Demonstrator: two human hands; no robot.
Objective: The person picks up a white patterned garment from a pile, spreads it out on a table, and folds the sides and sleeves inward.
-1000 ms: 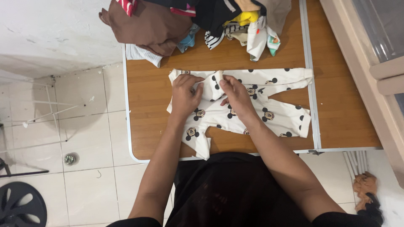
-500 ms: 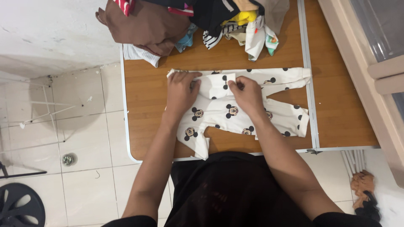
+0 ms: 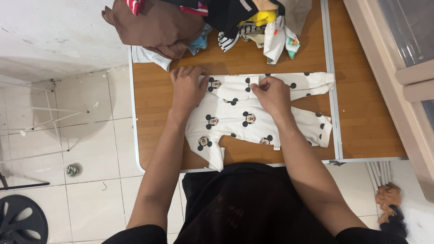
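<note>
A cream baby sleepsuit [image 3: 244, 118] with a black-and-tan cartoon print lies spread flat across the middle of the wooden tabletop [image 3: 153, 104], its legs reaching toward the right edge and one sleeve hanging over the near edge by the person's body. The left hand [image 3: 187, 88] rests palm down on the garment's left end, fingers together and flat, pinning the cloth rather than gripping it. The right hand [image 3: 270, 92] sits on the upper middle of the suit; its fingertips look pinched on a fold of fabric near the top edge, though the view from above makes it hard to be sure whether cloth is actually clamped between thumb and fingers.

The step in hand appears to be smoothing and folding the suit. To do it well, the flat left hand should hold the end steady while the right draws the fabric taut along the top edge, so the crease falls straight and no wrinkle is trapped underneath. The dangling sleeve would want bringing up onto the tabletop before any fold is closed.

A heap of mixed clothes [image 3: 212, 20], brown, black, yellow and striped, sits along the far edge, close to the suit but not touching it.
</note>
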